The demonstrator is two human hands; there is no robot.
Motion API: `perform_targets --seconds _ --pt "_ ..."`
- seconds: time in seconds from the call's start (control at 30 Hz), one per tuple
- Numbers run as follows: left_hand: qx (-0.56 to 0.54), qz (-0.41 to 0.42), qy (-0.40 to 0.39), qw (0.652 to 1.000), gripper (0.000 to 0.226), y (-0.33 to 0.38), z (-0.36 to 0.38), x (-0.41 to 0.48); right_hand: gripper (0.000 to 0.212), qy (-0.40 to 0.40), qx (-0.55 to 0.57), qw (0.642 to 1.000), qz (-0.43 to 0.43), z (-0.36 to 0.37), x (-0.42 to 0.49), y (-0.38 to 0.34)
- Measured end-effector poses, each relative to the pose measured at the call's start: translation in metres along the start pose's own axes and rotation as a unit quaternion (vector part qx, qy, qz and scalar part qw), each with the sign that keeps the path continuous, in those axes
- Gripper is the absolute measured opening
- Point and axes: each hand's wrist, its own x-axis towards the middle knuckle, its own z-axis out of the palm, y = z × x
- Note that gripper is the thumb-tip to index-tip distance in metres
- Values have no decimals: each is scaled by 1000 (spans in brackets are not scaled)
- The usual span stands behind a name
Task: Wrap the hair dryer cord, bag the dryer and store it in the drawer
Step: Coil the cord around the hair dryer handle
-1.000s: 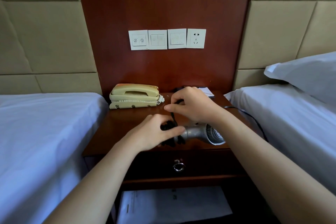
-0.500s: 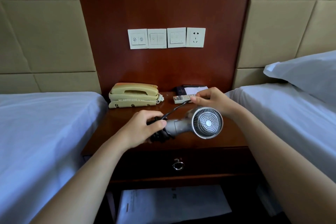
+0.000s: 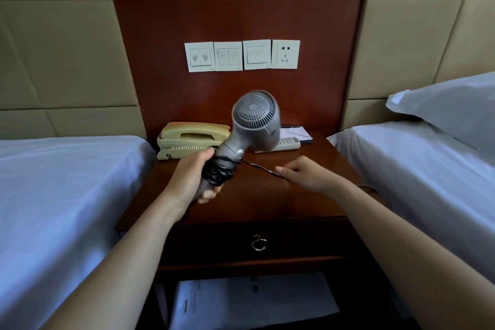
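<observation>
- We see the hair dryer (image 3: 254, 120) as grey plastic, matt with a faint sheen, its rear grille finely ribbed
- Its cord (image 3: 261, 167) looks to us like dull black rubbery sheathing
- The surface (image 3: 267, 203) is dark reddish wood, polished smooth, softly glossy; the drawer (image 3: 308, 238) front matches it
- The ring pull (image 3: 259, 244) we take for shiny metal
- The telephone (image 3: 192, 139) is smooth, yellowed cream plastic
- The switch plates (image 3: 242, 56) are white plastic, slightly glossy
- The bed sheets (image 3: 67, 182) and pillow (image 3: 450, 104) are matt white cloth
- The wall panels (image 3: 67, 48) look padded, with a tan leather-like covering
- The paper sheet (image 3: 251, 303) below is white and matt
</observation>
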Motion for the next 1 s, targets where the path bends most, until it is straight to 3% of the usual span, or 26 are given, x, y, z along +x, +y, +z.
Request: perform_targets --seconds 0.2,0.37,0.47,0.63,0.8,1.0 --pt "-7 -30 153 988 40 -7 -3 9 43 -46 -107 992 -42 -3 -13 -42" --pt "70 1 200 977 27 -12 -5 6 22 -56 -172 973 -141 -6 -30 -94" --pt "193 48 180 963 28 -15 -5 2 18 20 -232 958 -169 -11 -32 -115" --pt "342 88 101 930 38 -5 2 -7 18 103 -241 947 -188 -18 -30 -121" --pt "464 91 34 881 68 9 15 -19 19 87 -241 945 -204 -13 -27 -123" --pt "535 78 47 840 72 14 21 -22 19 75 -200 953 -215 -2 -25 -122"
